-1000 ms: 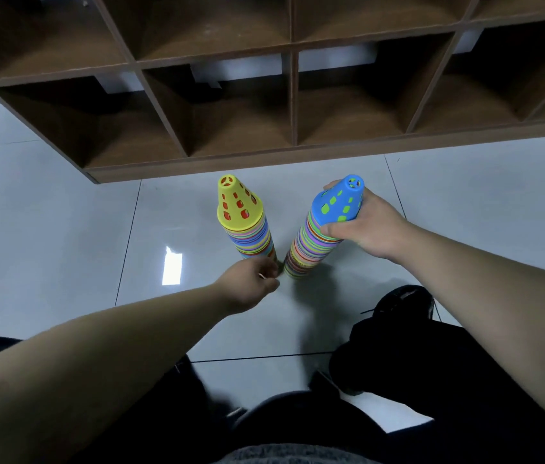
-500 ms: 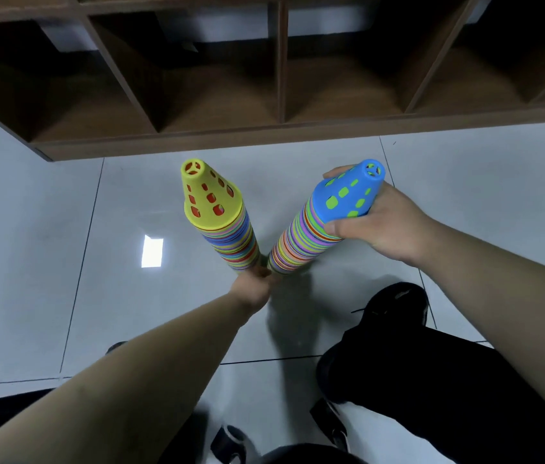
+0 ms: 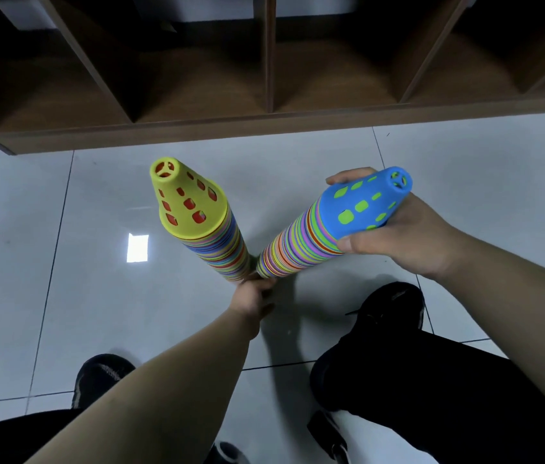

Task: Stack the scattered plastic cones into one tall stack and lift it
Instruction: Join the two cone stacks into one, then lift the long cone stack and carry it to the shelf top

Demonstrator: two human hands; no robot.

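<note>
Two tall stacks of striped plastic cones rise from the tiled floor toward the camera. The left stack [image 3: 212, 236] is topped by a yellow cone with red showing through its holes. The right stack [image 3: 301, 244] is topped by a blue cone with green showing through, and it leans to the right. My right hand [image 3: 405, 229] is wrapped around the blue top cone. My left hand [image 3: 253, 296] grips low down where the two stacks' bases meet; which base it holds is hidden by the stacks.
A dark wooden cubby shelf [image 3: 264, 123] runs along the floor just behind the stacks. My black-trousered legs and black shoes [image 3: 388, 304] stand close in front, left shoe [image 3: 102, 375] lower left. A bright light reflection [image 3: 137, 247] lies on the tile.
The view has risen and the stacks look taller and closer. The blue stack has tilted further right in my right hand. My left hand has stayed at the bases.
</note>
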